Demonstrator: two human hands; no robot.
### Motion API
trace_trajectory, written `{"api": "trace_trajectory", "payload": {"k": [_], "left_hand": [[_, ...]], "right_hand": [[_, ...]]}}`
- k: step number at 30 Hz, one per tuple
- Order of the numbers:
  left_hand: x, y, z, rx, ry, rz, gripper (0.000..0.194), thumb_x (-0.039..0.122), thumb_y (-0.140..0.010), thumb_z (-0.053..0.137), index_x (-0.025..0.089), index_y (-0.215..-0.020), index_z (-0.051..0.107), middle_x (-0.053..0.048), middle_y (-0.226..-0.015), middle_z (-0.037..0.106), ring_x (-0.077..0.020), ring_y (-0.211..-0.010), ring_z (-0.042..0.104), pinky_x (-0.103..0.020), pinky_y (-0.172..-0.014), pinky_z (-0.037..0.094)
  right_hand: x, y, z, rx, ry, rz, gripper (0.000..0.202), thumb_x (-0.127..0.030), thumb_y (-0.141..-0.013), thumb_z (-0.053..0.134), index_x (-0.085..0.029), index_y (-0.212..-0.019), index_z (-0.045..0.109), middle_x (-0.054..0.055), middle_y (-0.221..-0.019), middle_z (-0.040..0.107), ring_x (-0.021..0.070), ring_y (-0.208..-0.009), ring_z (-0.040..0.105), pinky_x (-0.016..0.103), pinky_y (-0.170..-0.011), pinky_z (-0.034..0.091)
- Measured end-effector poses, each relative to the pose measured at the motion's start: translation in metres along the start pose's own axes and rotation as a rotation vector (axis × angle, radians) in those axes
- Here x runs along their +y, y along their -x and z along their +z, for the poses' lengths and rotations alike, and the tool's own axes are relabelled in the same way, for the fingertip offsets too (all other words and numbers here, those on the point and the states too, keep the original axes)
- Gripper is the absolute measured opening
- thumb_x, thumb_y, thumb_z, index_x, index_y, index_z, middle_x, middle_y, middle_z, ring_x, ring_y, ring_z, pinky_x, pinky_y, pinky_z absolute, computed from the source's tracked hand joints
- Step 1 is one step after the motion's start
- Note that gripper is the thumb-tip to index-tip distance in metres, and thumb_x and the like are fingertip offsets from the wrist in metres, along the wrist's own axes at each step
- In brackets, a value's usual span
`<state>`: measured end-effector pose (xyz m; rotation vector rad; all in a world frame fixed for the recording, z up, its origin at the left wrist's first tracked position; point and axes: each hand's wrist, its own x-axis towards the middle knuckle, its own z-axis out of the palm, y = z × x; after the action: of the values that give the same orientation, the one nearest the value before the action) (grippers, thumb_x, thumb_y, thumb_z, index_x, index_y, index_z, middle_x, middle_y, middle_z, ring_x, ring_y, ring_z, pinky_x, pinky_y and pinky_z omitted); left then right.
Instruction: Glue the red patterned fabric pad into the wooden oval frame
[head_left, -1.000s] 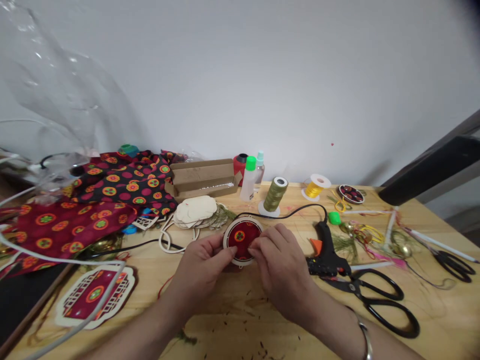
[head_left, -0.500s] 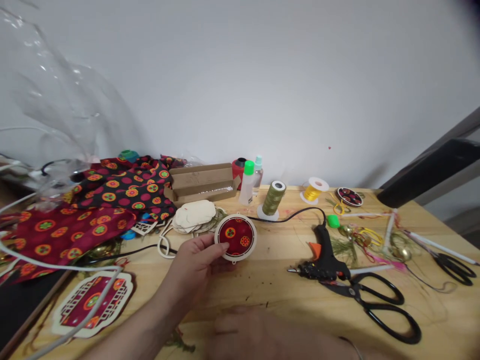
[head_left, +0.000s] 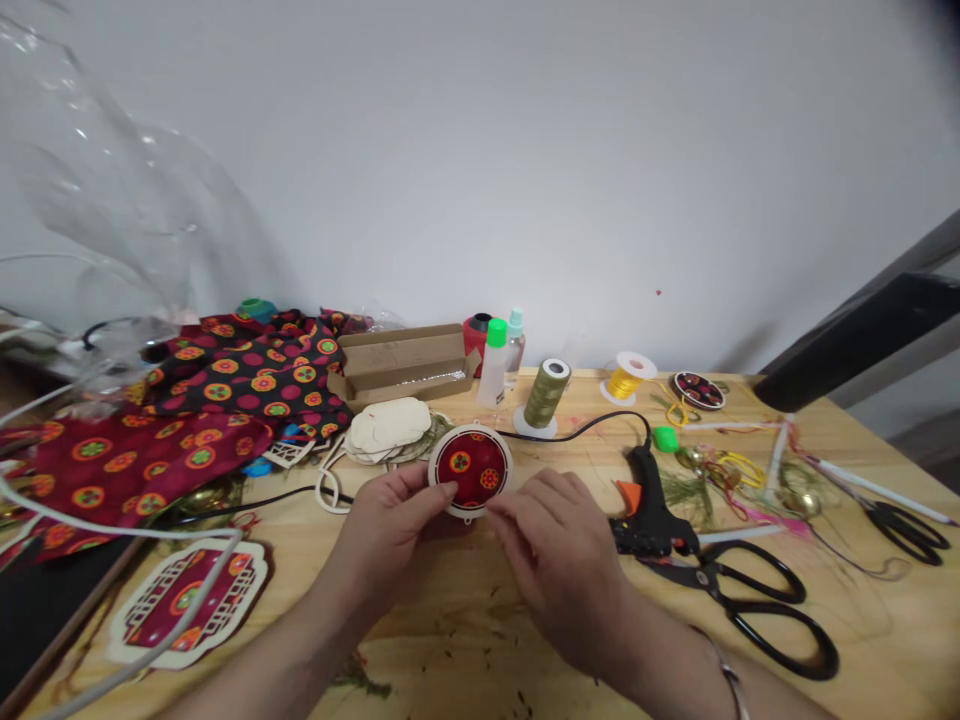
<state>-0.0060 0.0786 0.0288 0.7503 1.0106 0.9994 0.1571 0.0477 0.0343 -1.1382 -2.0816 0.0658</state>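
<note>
My left hand (head_left: 401, 515) grips the left edge of a round pendant (head_left: 472, 468), its thumb on the front. A pale rim surrounds the pendant's dark red, flower-patterned fabric, and small loops stick out at top and bottom. At the pendant's lower right edge, my right hand (head_left: 559, 560) has its fingers curled and pinched together; whatever lies between the fingertips is too small to see. Just right of this hand are a black glue gun (head_left: 656, 505) with an orange trigger and large black-handled scissors (head_left: 750, 600). Behind the pendant lies a stack of pale wooden plaques (head_left: 390, 428).
Patterned fabric (head_left: 247, 375) is heaped at left, near a fabric-backed plaque (head_left: 187, 605) crossed by a white cable. Along the wall stand an open cardboard box (head_left: 405, 365), a green-capped bottle (head_left: 493, 370), green thread (head_left: 547, 395) and a yellow spool (head_left: 628, 380). Smaller scissors (head_left: 907, 530) lie far right.
My right hand has risen from the table's front edge to the pendant's lower right rim, its fingers now pinched. The left hand and pendant have stayed almost still.
</note>
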Motion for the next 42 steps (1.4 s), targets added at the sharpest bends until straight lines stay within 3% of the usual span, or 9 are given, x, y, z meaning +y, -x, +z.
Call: {"api": "trace_trajectory", "payload": {"k": [4, 19, 26, 34, 37, 40, 42], "left_hand": [[-0.001, 0.002, 0.002, -0.003, -0.043, 0.015, 0.020, 0.021, -0.069, 0.073, 0.017, -0.088, 0.075, -0.003, -0.075, 0.076, -0.0143, -0.065, 0.065, -0.024, -0.066, 0.052], [-0.004, 0.008, 0.007, 0.013, -0.325, 0.113, 0.022, 0.024, -0.072, 0.066, 0.020, -0.092, 0.075, 0.000, -0.078, 0.075, -0.0164, -0.070, 0.063, -0.023, -0.064, 0.051], [-0.008, 0.011, 0.005, -0.011, -0.455, 0.220, 0.022, 0.023, -0.076, 0.061, 0.022, -0.095, 0.074, 0.001, -0.084, 0.075, -0.0191, -0.083, 0.064, -0.026, -0.078, 0.048], [-0.004, 0.011, 0.007, 0.003, -0.358, 0.137, 0.020, 0.024, -0.073, 0.065, 0.019, -0.090, 0.075, 0.000, -0.078, 0.074, -0.0172, -0.073, 0.063, -0.024, -0.068, 0.050], [-0.001, 0.009, 0.007, -0.012, -0.227, 0.076, 0.021, 0.024, -0.070, 0.069, 0.018, -0.090, 0.075, -0.001, -0.077, 0.075, -0.0161, -0.071, 0.064, -0.024, -0.067, 0.051], [0.001, 0.006, 0.007, 0.015, -0.106, -0.002, 0.023, 0.025, -0.065, 0.074, 0.016, -0.086, 0.075, -0.003, -0.073, 0.075, -0.0155, -0.066, 0.064, -0.024, -0.063, 0.052], [0.001, 0.004, 0.007, 0.060, -0.049, -0.028, 0.022, 0.024, -0.061, 0.077, 0.015, -0.081, 0.076, -0.004, -0.070, 0.075, -0.0147, -0.061, 0.063, -0.023, -0.057, 0.052]], "right_hand": [[0.010, -0.004, 0.001, 0.033, 0.086, 0.060, 0.015, -0.014, -0.087, 0.053, -0.015, -0.077, 0.064, 0.005, -0.068, 0.064, 0.0186, -0.067, 0.052, 0.032, -0.062, 0.032], [0.009, 0.000, 0.006, 0.008, 0.185, -0.014, 0.018, -0.013, -0.087, 0.051, -0.015, -0.077, 0.065, 0.006, -0.065, 0.063, 0.0188, -0.063, 0.049, 0.032, -0.061, 0.029], [0.008, 0.003, 0.008, -0.024, 0.223, -0.018, 0.020, -0.012, -0.085, 0.050, -0.015, -0.068, 0.060, 0.005, -0.062, 0.059, 0.0189, -0.062, 0.046, 0.033, -0.060, 0.028], [0.007, 0.002, 0.004, -0.063, 0.109, 0.057, 0.022, -0.010, -0.087, 0.045, -0.015, -0.072, 0.059, 0.006, -0.067, 0.060, 0.0190, -0.065, 0.047, 0.032, -0.062, 0.032], [-0.003, 0.002, -0.002, -0.234, -0.029, -0.009, 0.018, -0.010, -0.087, 0.046, -0.015, -0.077, 0.060, 0.007, -0.075, 0.063, 0.0190, -0.072, 0.051, 0.032, -0.067, 0.037], [-0.017, 0.006, -0.002, -0.613, -0.267, -0.165, 0.017, -0.014, -0.084, 0.053, -0.020, -0.070, 0.061, 0.002, -0.070, 0.065, 0.0155, -0.067, 0.053, 0.027, -0.063, 0.041], [-0.024, 0.012, 0.002, -0.814, -0.412, -0.184, 0.022, -0.016, -0.083, 0.056, -0.022, -0.063, 0.060, -0.003, -0.061, 0.063, 0.0130, -0.059, 0.052, 0.024, -0.057, 0.041]]}}
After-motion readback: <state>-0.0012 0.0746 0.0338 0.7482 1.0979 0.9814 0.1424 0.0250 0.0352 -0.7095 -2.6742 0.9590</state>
